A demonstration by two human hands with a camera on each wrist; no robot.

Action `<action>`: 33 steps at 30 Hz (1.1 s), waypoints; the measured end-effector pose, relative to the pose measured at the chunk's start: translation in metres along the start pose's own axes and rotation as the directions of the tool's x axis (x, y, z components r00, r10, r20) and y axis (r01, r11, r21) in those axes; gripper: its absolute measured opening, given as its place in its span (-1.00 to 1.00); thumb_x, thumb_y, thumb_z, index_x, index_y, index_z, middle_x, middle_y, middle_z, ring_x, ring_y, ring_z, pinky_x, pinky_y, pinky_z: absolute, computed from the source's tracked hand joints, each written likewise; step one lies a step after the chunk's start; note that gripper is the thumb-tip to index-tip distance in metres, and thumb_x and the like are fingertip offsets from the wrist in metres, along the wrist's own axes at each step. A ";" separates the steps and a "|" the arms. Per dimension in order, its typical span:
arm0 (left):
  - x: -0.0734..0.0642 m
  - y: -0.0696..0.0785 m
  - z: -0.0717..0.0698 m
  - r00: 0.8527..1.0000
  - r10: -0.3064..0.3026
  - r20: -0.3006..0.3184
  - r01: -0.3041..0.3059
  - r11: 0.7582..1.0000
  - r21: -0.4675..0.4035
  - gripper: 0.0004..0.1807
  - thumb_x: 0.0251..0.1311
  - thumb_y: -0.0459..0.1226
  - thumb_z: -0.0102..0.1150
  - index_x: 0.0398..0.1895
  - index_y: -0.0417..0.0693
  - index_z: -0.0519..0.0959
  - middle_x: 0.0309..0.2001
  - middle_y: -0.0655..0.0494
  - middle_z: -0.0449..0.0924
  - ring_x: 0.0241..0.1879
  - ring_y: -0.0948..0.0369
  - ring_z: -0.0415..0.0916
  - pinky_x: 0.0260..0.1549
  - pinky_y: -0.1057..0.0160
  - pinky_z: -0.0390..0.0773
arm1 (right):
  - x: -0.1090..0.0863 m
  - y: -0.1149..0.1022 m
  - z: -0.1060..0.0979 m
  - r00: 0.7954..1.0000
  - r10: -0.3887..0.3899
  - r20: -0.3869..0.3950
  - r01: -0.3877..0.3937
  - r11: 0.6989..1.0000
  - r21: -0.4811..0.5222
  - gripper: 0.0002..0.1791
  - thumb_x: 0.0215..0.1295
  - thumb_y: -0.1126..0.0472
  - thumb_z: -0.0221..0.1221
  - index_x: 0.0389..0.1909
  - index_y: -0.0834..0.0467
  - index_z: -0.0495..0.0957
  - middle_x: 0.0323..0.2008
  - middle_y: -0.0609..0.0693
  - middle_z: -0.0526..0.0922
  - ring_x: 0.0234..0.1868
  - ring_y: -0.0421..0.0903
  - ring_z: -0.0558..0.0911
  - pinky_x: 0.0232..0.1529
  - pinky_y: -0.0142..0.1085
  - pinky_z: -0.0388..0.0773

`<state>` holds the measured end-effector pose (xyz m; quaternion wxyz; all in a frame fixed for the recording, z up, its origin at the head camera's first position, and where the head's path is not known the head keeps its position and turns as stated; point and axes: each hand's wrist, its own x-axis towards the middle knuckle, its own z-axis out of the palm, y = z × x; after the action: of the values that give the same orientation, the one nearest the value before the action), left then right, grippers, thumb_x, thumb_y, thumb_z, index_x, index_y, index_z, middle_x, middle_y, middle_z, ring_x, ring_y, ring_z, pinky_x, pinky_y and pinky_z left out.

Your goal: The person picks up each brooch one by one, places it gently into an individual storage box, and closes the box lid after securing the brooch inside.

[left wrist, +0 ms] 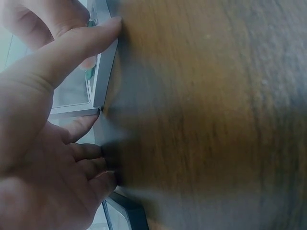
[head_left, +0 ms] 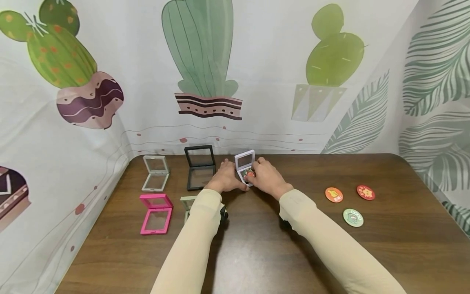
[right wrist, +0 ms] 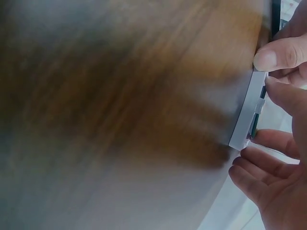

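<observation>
A small white hinged display frame (head_left: 244, 154) stands with its lid raised at the back middle of the table. My left hand (head_left: 225, 176) holds it at the left, thumb along the near edge (left wrist: 109, 62) and forefinger at the hinge corner. With thumb and forefinger, my right hand (head_left: 269, 177) pinches a dark round badge (head_left: 249, 173) with a red picture, lying over the lower half of the frame. From the right wrist view, the badge's thin green edge (right wrist: 254, 125) shows just above the white frame's rim (right wrist: 245, 112).
Opened frames stand at left: grey (head_left: 156, 190), black (head_left: 189, 179), pink (head_left: 156, 196) and pale green (head_left: 188, 199), partly behind my left sleeve. At right lie orange (head_left: 333, 194), red (head_left: 366, 192) and green (head_left: 353, 217) round badges. A cactus-print cloth (head_left: 271, 102) hangs behind the table.
</observation>
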<state>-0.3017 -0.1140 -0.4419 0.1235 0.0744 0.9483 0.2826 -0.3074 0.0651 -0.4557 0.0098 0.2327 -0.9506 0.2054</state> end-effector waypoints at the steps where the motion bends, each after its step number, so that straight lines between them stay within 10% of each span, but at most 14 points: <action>1: 0.000 0.000 0.000 1.000 0.000 -0.001 0.000 1.000 0.000 0.00 -0.01 -0.07 0.69 0.41 -0.38 0.39 0.63 -0.41 0.01 0.64 -0.27 -0.17 0.56 -0.14 0.04 | 0.000 0.000 0.000 1.000 -0.001 -0.003 0.001 1.000 0.001 -0.53 0.46 0.02 0.37 0.04 0.38 0.62 -0.07 0.19 0.55 -0.18 0.04 0.59 -0.07 -0.03 0.66; 10: -0.003 0.001 -0.002 1.000 -0.002 -0.003 0.002 1.000 -0.013 -0.03 0.00 -0.08 0.69 0.38 -0.39 0.40 0.62 -0.40 0.03 0.64 -0.28 -0.17 0.57 -0.14 0.03 | -0.001 0.001 0.003 1.000 0.005 -0.016 -0.005 1.000 0.023 -0.57 0.50 0.04 0.33 0.04 0.36 0.63 -0.06 0.19 0.55 -0.16 0.04 0.58 -0.07 -0.03 0.65; 22: -0.001 0.001 -0.001 1.000 -0.004 0.003 0.004 1.000 0.024 0.05 0.04 -0.06 0.67 0.47 -0.41 0.33 0.61 -0.40 0.06 0.64 -0.27 -0.15 0.57 -0.10 0.02 | 0.004 0.006 -0.010 0.979 0.177 -0.099 -0.136 0.936 0.325 -0.38 0.57 -0.03 0.17 0.41 0.32 0.35 0.31 0.30 0.46 0.24 0.20 0.56 0.29 0.06 0.51; 33: -0.001 0.001 -0.002 1.000 -0.007 0.003 0.007 0.999 0.033 0.06 0.03 -0.05 0.68 0.49 -0.39 0.34 0.62 -0.39 0.05 0.64 -0.27 -0.13 0.57 -0.10 0.03 | 0.007 0.008 -0.018 0.988 0.024 -0.150 0.024 0.951 0.307 -0.50 0.65 0.12 0.13 0.46 0.24 0.45 0.32 0.20 0.53 0.21 0.13 0.60 0.24 0.02 0.56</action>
<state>-0.3009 -0.1146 -0.4399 0.1246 0.0734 0.9530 0.2661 -0.3189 0.0757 -0.4420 0.0458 0.2152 -0.9033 0.3683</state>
